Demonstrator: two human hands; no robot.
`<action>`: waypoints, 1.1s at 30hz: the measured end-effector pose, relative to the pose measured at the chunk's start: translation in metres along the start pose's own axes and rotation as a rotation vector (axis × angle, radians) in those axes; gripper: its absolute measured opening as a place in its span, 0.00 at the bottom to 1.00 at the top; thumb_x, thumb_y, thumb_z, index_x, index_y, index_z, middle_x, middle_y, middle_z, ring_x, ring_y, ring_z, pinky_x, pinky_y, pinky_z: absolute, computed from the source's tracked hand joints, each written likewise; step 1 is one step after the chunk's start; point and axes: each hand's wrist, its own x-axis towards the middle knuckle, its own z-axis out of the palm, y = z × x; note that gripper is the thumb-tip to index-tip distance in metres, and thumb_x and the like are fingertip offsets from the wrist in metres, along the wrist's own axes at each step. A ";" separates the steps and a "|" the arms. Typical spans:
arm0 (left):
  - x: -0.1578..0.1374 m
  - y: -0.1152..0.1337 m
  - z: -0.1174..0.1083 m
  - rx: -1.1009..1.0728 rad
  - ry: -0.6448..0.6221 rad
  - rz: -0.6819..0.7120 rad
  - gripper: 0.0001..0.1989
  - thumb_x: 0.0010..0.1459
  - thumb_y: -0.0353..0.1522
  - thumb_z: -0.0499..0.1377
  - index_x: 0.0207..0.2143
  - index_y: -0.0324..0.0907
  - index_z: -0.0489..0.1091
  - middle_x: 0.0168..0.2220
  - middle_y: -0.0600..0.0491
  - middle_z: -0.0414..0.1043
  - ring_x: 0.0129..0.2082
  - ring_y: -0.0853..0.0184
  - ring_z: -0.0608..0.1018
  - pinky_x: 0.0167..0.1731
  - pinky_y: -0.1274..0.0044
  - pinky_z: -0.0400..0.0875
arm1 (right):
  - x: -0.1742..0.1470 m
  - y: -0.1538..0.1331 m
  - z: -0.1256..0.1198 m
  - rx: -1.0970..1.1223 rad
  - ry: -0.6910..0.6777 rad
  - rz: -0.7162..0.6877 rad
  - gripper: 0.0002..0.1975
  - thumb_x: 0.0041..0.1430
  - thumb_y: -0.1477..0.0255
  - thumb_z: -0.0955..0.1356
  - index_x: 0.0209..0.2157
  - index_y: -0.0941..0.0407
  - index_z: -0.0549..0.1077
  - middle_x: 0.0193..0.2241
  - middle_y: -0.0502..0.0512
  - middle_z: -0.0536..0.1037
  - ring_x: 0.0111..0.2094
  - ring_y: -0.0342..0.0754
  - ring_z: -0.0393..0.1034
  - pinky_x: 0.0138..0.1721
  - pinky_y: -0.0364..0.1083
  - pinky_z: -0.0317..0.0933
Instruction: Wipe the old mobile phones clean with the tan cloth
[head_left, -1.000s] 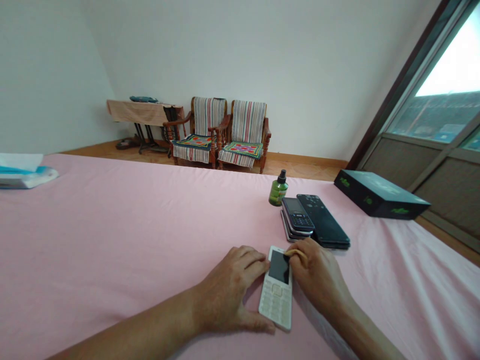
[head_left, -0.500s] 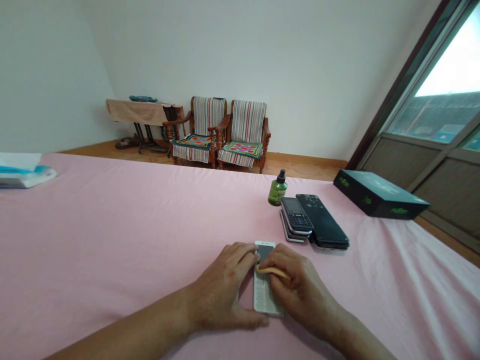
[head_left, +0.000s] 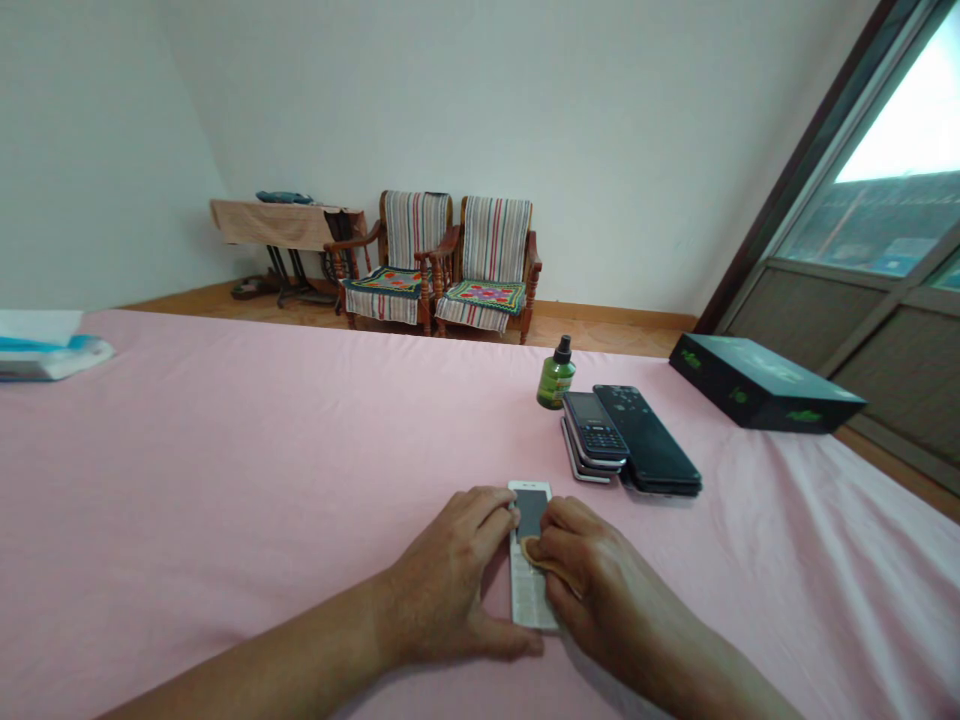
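Note:
A white mobile phone point(head_left: 529, 590) with a dark screen and a pale keypad lies flat in front of me. My left hand point(head_left: 457, 580) grips it, fingertips at the upper left edge and thumb along the bottom end. Pinched in my right hand point(head_left: 589, 565) is a folded yellowish cloth point(head_left: 545, 562), which presses on the phone's face just below the screen. Part of the cloth and the phone's right side are hidden by my right fingers.
Beyond my right hand sit a stack of keypad phones point(head_left: 594, 430), dark flat phones point(head_left: 649, 440) and a green spray bottle point(head_left: 556, 375). A black box point(head_left: 757, 385) stands farther right. At far left on the pink sheet point(head_left: 247, 450) lies a white-and-blue packet point(head_left: 56, 355).
My right hand has shifted slightly down and right with the cloth, uncovering more of the phone's screen. My left hand keeps its hold on the phone.

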 end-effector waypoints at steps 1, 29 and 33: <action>0.000 0.000 0.000 -0.001 0.003 0.000 0.40 0.40 0.47 0.72 0.52 0.37 0.66 0.56 0.39 0.66 0.55 0.50 0.68 0.56 0.60 0.63 | -0.001 0.001 -0.002 -0.006 -0.004 0.009 0.13 0.46 0.89 0.62 0.24 0.57 0.70 0.33 0.55 0.70 0.36 0.49 0.65 0.34 0.46 0.60; -0.002 -0.001 0.002 0.022 0.016 0.013 0.41 0.40 0.47 0.72 0.53 0.37 0.66 0.55 0.40 0.67 0.53 0.50 0.70 0.55 0.61 0.66 | -0.006 0.016 -0.022 -0.144 0.021 0.079 0.11 0.47 0.86 0.62 0.23 0.56 0.68 0.27 0.53 0.68 0.30 0.48 0.64 0.30 0.45 0.54; -0.002 0.000 0.001 0.032 0.025 0.002 0.40 0.41 0.47 0.72 0.52 0.36 0.67 0.54 0.40 0.67 0.53 0.51 0.70 0.55 0.61 0.66 | -0.005 0.019 -0.027 -0.053 0.073 0.086 0.11 0.51 0.85 0.62 0.27 0.57 0.71 0.28 0.53 0.71 0.32 0.48 0.66 0.32 0.45 0.56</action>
